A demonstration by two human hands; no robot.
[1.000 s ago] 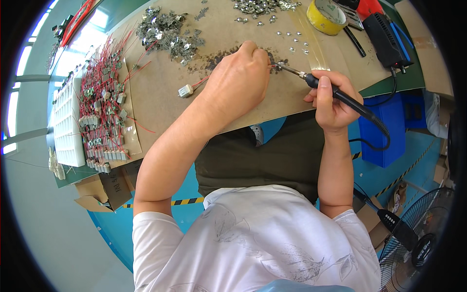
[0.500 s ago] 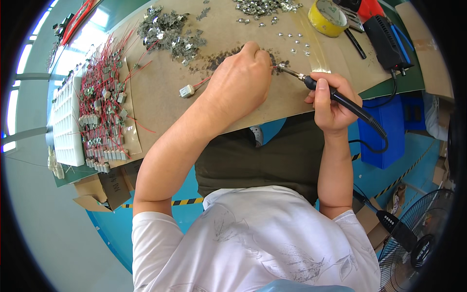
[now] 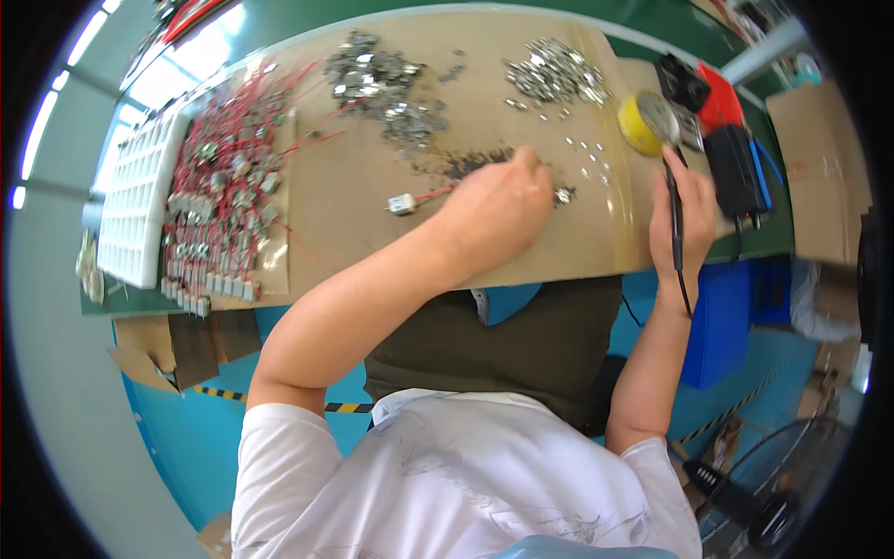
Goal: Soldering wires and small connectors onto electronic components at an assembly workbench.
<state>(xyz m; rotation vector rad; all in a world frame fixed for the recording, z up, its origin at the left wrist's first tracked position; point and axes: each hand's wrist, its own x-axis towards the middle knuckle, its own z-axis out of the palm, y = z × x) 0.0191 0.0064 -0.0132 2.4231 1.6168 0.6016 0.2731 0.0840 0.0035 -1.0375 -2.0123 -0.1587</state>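
Note:
My left hand is closed in a pinch over the brown board, its fingertips turned down and partly hidden. Red wires run in under this hand from a small silver motor, which lies to its left. Just right of the fingertips, a small shiny metal piece rests on a dark-stained patch. My right hand grips a black soldering iron with its cord trailing down the wrist. The iron's front end points away from me, beside the yellow tape roll.
Many red-wired motors crowd the left side beside a white compartment tray. Heaps of flat metal pieces and shiny small parts lie at the back. A black box-shaped unit stands at right; a fan is lower right.
My right hand has swung the soldering iron away from the metal piece, out to the right and up toward the tape roll. My left hand stays by the metal piece. The whole view has shifted.

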